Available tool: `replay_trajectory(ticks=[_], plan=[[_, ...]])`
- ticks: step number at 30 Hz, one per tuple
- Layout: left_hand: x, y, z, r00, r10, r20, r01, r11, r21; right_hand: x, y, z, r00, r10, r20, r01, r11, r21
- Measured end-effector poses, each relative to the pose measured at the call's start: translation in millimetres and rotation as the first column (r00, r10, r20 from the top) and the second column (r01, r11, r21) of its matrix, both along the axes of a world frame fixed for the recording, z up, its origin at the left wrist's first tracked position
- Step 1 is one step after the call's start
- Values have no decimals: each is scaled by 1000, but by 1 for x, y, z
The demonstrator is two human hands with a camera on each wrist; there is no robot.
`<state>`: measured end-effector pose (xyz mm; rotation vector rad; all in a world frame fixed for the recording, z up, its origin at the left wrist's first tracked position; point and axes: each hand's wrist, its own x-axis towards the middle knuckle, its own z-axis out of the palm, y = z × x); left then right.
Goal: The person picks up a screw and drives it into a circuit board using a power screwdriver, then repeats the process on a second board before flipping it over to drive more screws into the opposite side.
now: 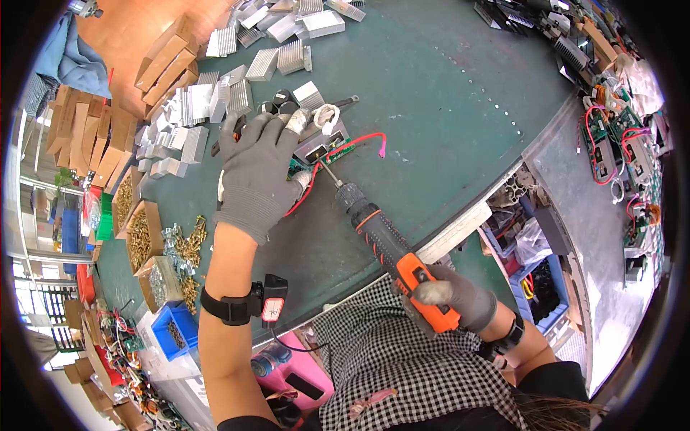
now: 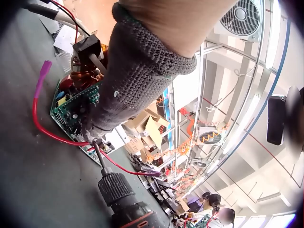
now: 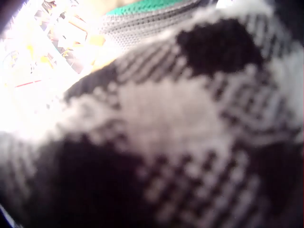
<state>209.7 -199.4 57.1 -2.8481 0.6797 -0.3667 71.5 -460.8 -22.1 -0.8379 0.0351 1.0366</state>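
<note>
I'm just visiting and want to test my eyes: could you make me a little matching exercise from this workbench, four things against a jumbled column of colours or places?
Things:
1. Power screwdriver
2. Red wires by the circuit board
3. Checked cloth at the person's lap
4. Finned metal blocks

Colours or places:
A. Purple at the tip
B. In the gloved right hand
C. Silver, beyond the left hand
D. Black and white

Right pairs: 1-B, 2-A, 3-D, 4-C
</note>
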Motion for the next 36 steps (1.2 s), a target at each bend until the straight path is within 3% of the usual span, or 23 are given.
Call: replay_trajectory(ticks=[2,3,6,10,17,20,23,29,36], plan=[[0,-1,-2,1000,0,19,1,1000,-12,-6,2,-14,980,-39,-193,99,944,315],[1,-1,-2,1000,1,25,-1,1000,-12,-11,9,-21,949,-58,-309,182,903,389],[0,-1,-5,999,3,33,-2,1000,-23,-19,18,-18,949,-57,-309,165,927,336],[2,0,-6,999,5,39,-4,1000,-30,-11,14,-2,995,-77,-61,74,996,-40],[3,1,-10,998,6,55,-4,1000,-30,-13,17,-5,995,-91,45,94,993,-70],[3,0,-11,999,27,45,-26,999,-23,-15,17,-11,993,-114,21,115,991,-64],[2,-1,-10,998,28,58,-27,1000,-16,-10,16,1,999,-45,-26,41,987,-153],[3,1,-10,996,-2,93,1,1000,12,-10,19,9,998,-50,47,59,975,-216],[4,1,-11,996,-3,87,4,1000,-10,-11,20,5,997,-51,52,59,981,-184]])
